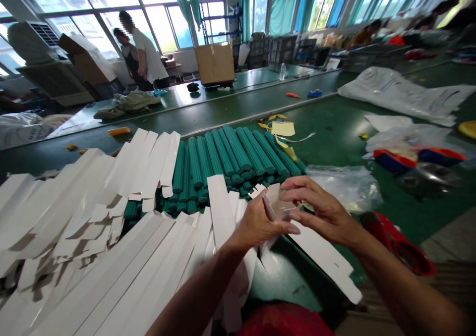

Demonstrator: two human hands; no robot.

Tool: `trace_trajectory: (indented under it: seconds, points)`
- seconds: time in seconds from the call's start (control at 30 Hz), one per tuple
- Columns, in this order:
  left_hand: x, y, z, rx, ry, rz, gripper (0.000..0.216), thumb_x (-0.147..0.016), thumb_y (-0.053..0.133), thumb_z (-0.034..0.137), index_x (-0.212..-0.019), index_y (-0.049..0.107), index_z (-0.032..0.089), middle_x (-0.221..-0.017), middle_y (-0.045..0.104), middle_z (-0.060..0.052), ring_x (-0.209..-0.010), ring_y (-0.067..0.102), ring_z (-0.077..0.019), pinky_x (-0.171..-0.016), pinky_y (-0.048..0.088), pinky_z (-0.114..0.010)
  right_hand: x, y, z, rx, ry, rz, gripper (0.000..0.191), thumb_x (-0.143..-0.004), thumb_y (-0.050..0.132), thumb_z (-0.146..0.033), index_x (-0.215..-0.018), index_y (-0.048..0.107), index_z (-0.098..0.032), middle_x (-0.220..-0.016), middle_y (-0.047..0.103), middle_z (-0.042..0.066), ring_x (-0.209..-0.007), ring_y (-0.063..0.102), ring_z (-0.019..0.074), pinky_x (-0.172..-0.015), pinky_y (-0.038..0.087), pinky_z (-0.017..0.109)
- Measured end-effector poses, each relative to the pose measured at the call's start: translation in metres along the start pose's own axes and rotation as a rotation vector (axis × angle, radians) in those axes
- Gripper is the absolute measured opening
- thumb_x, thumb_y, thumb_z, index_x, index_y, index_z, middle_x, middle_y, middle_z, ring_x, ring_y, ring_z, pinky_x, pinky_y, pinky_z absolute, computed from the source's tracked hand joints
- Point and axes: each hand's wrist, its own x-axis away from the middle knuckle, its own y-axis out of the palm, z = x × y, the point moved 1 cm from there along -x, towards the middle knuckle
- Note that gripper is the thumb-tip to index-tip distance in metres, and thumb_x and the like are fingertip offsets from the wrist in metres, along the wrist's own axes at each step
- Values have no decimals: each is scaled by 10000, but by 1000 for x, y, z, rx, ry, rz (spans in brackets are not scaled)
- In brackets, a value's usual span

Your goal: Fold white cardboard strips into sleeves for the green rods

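Note:
My left hand (260, 222) grips the open end of a long white cardboard box (277, 209), its fingers wrapped round it. My right hand (320, 207) pinches the box's end flap from the right side. Both hands meet over the near edge of the green table (334, 133). Just beyond them lies a row of several teal ribbed cylinders (230, 155). Several flat white box blanks (111, 256) are fanned out to the left of my hands.
A clear plastic bag (345, 185) lies right of the cylinders. Red and blue items (394, 160) sit at the right, with a white sheet (401, 93) behind. A cardboard carton (214, 63) stands on the far table. Two people (139, 53) stand by the windows.

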Motion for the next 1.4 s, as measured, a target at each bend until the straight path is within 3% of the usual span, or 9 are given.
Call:
trace_trajectory:
  seconds: [0.13,0.27,0.5,0.77,0.9,1.0,1.13,1.23,1.4]
  points:
    - [12,8,-17,-3,97,121,983,-607,617,847,-1287,464,153,-1088,637,-100,-988,594,-262,-871,493,-347,-4,3,-10,130,5,1,66,-909,593,-248,-924,645,-210,-1115,565,89,-990,586,185,-780,514,287]
    - [25,17,-27,-7,154,257,700,-893,330,725,-1269,471,151,-961,625,-82,-900,584,-220,-857,475,-331,5,18,-14,199,4,86,106,-925,560,-231,-832,603,-202,-1012,610,87,-1120,556,228,-875,485,347]
    - [17,13,-15,62,223,158,769,-806,494,758,-1279,490,152,-1099,629,-114,-962,594,-237,-871,475,-328,9,17,-31,246,-4,209,106,-920,554,-179,-822,579,-210,-1099,646,88,-1037,620,204,-826,487,311]
    - [20,13,1,-106,303,49,430,-953,435,483,-1236,498,165,-1065,613,-102,-902,577,-199,-835,475,-313,22,18,-24,229,-9,205,166,-943,469,-163,-893,622,-204,-1134,575,96,-1015,595,194,-821,500,309]
    - [28,19,5,-114,316,119,377,-974,362,406,-1210,515,155,-1132,616,-134,-1012,589,-239,-920,473,-364,28,31,-25,282,-21,290,262,-918,546,-155,-1139,649,-249,-1118,553,90,-1004,591,192,-794,519,302]
    - [30,24,10,-121,295,178,350,-980,347,350,-1210,526,156,-1135,633,-130,-1036,604,-242,-931,477,-363,27,40,-25,289,58,362,442,-897,601,-181,-1326,534,-263,-1099,580,86,-874,620,164,-732,544,295]
    - [26,33,14,-152,189,310,348,-967,359,261,-1245,541,155,-1184,650,-125,-1065,620,-237,-960,473,-354,24,53,-24,259,271,590,377,-890,625,-235,-1252,521,-204,-888,632,42,-630,597,120,-570,530,256]
    - [21,38,15,-164,118,404,398,-936,388,204,-1292,555,143,-1248,649,-121,-1142,606,-241,-1010,455,-349,21,59,-28,405,172,645,242,-887,615,-192,-1128,596,-212,-981,663,82,-768,642,164,-675,551,310]
    - [18,38,17,-197,101,457,457,-953,349,197,-1365,523,104,-1353,605,-133,-1243,566,-234,-1074,423,-351,21,60,-27,483,-56,626,321,-876,580,-84,-1164,639,-216,-1100,618,116,-982,628,226,-804,540,382]
